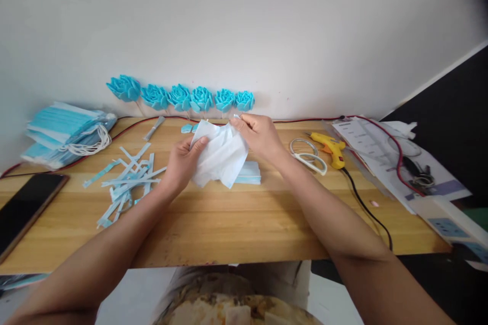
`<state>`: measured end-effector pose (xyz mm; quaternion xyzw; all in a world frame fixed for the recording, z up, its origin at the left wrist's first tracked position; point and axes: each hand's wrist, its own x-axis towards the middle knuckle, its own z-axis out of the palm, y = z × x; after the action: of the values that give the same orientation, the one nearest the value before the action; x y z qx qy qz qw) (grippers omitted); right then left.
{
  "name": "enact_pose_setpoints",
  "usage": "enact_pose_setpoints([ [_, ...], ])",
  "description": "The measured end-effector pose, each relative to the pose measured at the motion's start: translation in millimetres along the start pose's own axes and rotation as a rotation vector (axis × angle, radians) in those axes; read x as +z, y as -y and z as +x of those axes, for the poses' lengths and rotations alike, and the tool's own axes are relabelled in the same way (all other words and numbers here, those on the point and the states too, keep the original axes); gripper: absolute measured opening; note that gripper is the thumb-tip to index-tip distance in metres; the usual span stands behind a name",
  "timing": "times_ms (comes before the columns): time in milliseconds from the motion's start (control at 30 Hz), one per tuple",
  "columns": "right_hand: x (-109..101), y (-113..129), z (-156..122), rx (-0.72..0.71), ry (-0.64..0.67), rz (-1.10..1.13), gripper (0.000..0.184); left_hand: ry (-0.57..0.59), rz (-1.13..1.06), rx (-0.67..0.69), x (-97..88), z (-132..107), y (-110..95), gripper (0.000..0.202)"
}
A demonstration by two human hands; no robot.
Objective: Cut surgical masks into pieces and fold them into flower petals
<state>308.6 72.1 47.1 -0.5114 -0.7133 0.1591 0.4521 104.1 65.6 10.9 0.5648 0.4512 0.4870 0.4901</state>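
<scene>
A thin white sheet, which looks like the layer of a face mask, is stretched out above the table between my two hands. My left hand pinches its left edge, thumb in front. At its upper right corner, my right hand grips it with closed fingers. Partly behind the sheet lies a stack of folded light-blue mask pieces. Small blue cut pieces lie just beyond my left hand. Cut blue-and-white strips are heaped to the left of my left forearm.
Several blue flowers on sticks lean along the wall. Face masks are piled at the far left, behind a phone. To the right lie scissors, a yellow glue gun with a black cord, papers and a power strip.
</scene>
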Motion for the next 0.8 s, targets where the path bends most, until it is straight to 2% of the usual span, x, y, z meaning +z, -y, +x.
enact_pose_setpoints([
  [167, -24.5, 11.9, 1.6, -0.035, 0.22, 0.097, 0.042, 0.069, 0.112, 0.034, 0.2, -1.4, -3.3, 0.035],
  [300, -19.1, 22.9, -3.8, -0.064, 0.339, -0.071, 0.034, 0.11, 0.137, 0.057, 3.2, -6.8, -9.7, 0.035],
  [400, -13.7, 21.9, -3.5, -0.063, 0.274, -0.159, 0.036, 0.205, 0.109, -0.009, 2.5, -7.8, -9.9, 0.036],
  [500, -20.0, 15.2, 2.3, -0.045, 0.058, -0.091, 0.038, 0.275, 0.089, -0.072, 0.3, -3.2, -2.7, 0.038],
  [567, -27.7, 10.5, 6.7, -0.002, -0.064, -0.03, 0.038, 0.217, 0.027, -0.062, -1.0, 2.5, 4.8, 0.037],
  [633, -33.1, 6.8, 9.4, 0.041, -0.118, 0.024, 0.035, 0.091, -0.087, -0.028, -2.2, 9.2, 12.1, 0.034],
  [733, -30.7, 2.9, 9.2, 0.067, -0.112, 0.079, 0.031, -0.088, -0.267, 0.022, -4.1, 17.4, 18.6, 0.034],
  [800, -23.1, 1.5, 7.2, 0.074, -0.087, 0.097, 0.03, -0.139, -0.353, 0.041, -5.5, 19.8, 19.7, 0.038],
])
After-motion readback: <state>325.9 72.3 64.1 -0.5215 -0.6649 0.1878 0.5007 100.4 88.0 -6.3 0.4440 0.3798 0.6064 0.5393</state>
